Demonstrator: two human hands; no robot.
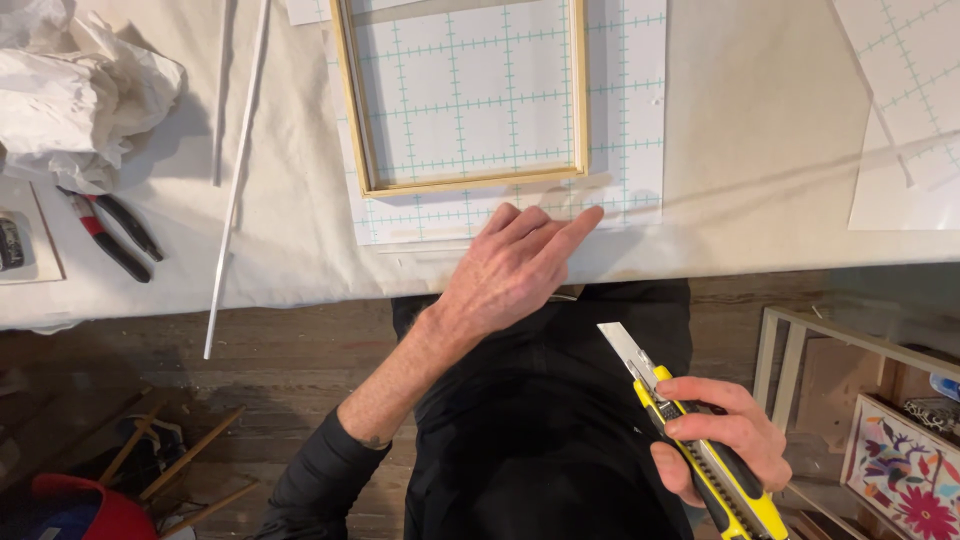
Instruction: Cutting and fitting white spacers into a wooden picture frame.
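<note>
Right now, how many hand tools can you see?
2. A yellow utility knife, blade out, is held in the right hand below the table edge. Red-and-black pliers lie on the table at far left. Others may be hidden under the crumpled paper.

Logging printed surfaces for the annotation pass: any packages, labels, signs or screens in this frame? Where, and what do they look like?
No screens or signs.
Gridded sheet: table centre, under the wooden frame and touched by the left hand; white, teal grid lines.
Second gridded sheet: table's right edge; white, teal grid.
Small dark item: far left on a pale card; too cropped to identify.
Embroidered panel: lower right, below the table; white with colourful flowers.
</note>
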